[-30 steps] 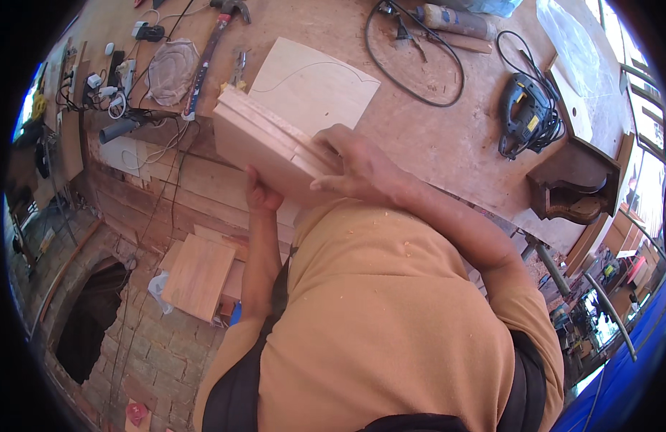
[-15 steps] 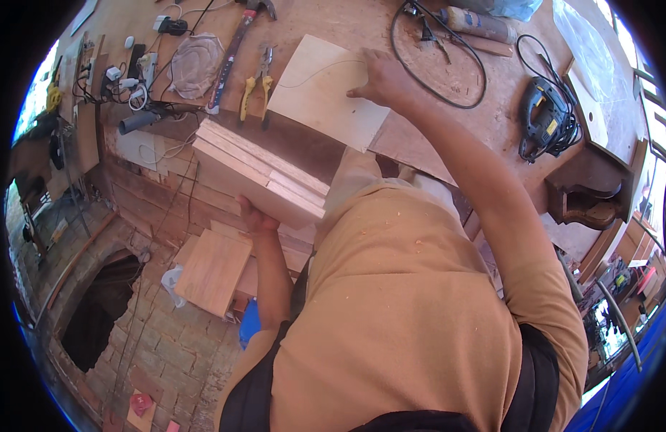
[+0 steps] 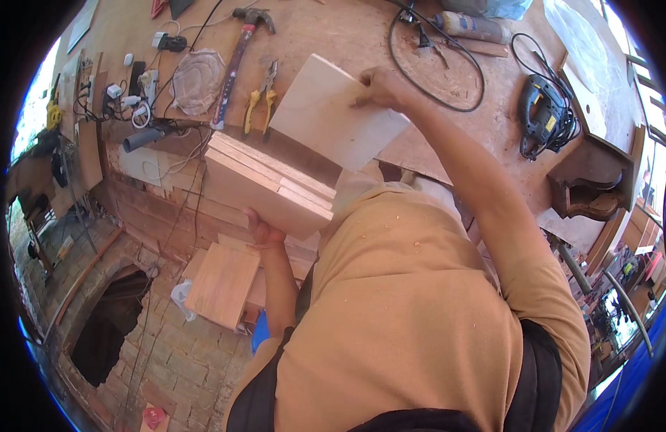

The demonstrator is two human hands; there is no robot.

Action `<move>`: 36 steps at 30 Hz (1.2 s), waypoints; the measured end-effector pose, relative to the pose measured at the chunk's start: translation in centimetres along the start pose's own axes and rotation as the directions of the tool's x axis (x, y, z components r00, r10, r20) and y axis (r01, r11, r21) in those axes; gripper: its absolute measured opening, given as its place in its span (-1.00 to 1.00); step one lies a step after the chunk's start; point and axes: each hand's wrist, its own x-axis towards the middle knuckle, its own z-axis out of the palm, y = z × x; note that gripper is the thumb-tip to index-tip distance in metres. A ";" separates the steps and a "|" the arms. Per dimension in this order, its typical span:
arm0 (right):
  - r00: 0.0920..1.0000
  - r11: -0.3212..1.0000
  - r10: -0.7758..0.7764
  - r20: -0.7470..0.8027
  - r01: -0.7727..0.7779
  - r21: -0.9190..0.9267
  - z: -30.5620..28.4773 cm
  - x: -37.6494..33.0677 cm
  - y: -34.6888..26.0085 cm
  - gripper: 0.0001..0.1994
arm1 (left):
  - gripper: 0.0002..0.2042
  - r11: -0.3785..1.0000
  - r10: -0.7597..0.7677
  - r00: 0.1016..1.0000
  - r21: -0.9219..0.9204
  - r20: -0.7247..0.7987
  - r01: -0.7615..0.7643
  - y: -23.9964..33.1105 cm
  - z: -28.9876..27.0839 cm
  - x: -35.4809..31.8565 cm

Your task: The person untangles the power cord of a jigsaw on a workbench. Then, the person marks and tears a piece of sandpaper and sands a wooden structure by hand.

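Observation:
My left hand (image 3: 264, 232) holds a stack of thin wooden boards (image 3: 264, 193) from its outer face, with the layered edges turned up. Part of its grip is hidden behind the stack. At the bench, my right hand (image 3: 383, 90) pinches the edge of a pale plywood panel (image 3: 333, 119), which is tilted with its far edge raised. Left of the panel lie yellow-handled pliers (image 3: 261, 101), and beyond them a claw hammer (image 3: 235, 68) with a dark handle.
Along the right of the workbench (image 3: 304, 32) sit a black jigsaw (image 3: 540, 119), a looped cable (image 3: 484, 83) and a dark carved wooden bracket (image 3: 588, 183). Power plugs (image 3: 138, 101) crowd the left end. Below are wooden boards (image 3: 222, 284) and a floor hole (image 3: 109, 327).
The right hand has lifted the panel's far edge off the bench, and the curved pencil line no longer shows. The stack in the left hand sits slightly further right and lower.

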 end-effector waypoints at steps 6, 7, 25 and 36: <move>0.909 0.942 -0.336 -0.247 0.325 -0.084 -3.8 -11.9 -0.7 -0.66 | -0.26 1.000 -0.017 0.996 -0.004 0.087 0.018 1.7 2.2 2.2; 0.947 0.976 -0.206 -0.248 0.179 -0.127 -5.2 -14.5 -0.4 -0.67 | -0.22 0.997 -0.043 0.995 0.060 0.085 0.037 2.1 2.8 2.8; 0.975 0.827 -0.007 0.221 0.130 -0.548 -10.6 -13.8 15.8 -0.61 | -0.37 0.779 -0.085 0.996 0.626 0.039 0.042 -7.5 17.2 14.3; 0.798 0.889 -0.357 -0.486 0.131 -0.439 -7.2 -18.4 19.1 -0.56 | -0.67 0.239 0.210 0.935 0.912 0.287 -0.334 -7.4 19.9 11.1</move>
